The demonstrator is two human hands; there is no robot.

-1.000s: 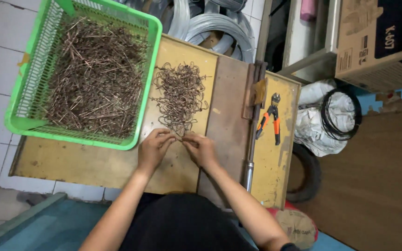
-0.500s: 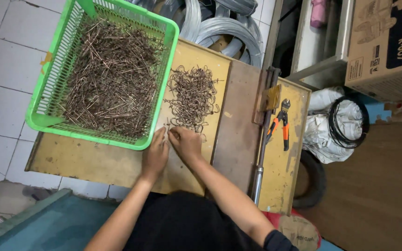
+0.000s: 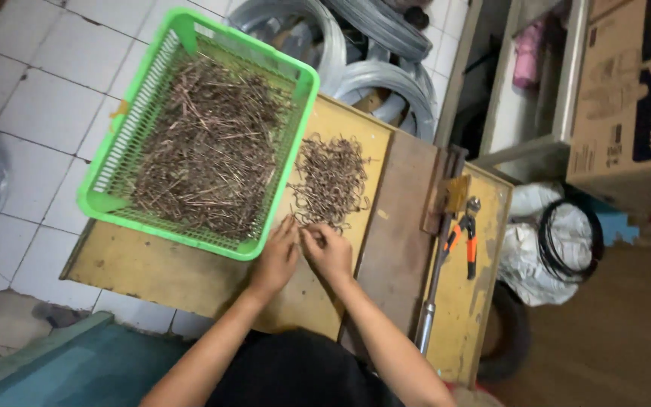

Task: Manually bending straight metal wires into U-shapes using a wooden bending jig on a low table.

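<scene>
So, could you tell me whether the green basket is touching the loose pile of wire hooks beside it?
Apart. The head view shows a strip of bare yellow board between the green basket rim and the pile of wire hooks.

The green basket [image 3: 190, 143] is taking up the far-left part of the yellow board [image 3: 152, 271], its near rim standing just left of the left hand [image 3: 276, 256]. The pile of bent wire pieces [image 3: 331, 181] is lying just beyond both hands (the right hand [image 3: 329, 252] is touching its near edge). Bare board is staying open near-left. To the right, the brown plank [image 3: 401, 226] is lying bare, with the metal bar [image 3: 435, 279] and orange-handled pliers [image 3: 465, 234] blocking farther right.
</scene>
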